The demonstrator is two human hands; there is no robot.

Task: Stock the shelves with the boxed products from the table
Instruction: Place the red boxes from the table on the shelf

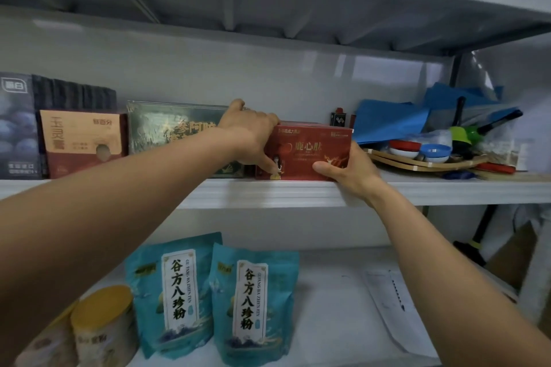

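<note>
Directly between left hand [250, 135], right hand [350, 174]: red box [310, 152]

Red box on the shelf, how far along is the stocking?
Looks done: a dark blueberry-print box, an orange-and-maroon box and a green box stand on the grey metal shelf. In hand: left hand and right hand grip the red cardboard box at its front edge. Left: table out of view, remaining stock unknown.

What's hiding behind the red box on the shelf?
A small dark thing peeks up behind the red box near its right end. Anything lower down is covered by the box and the left hand.
</note>
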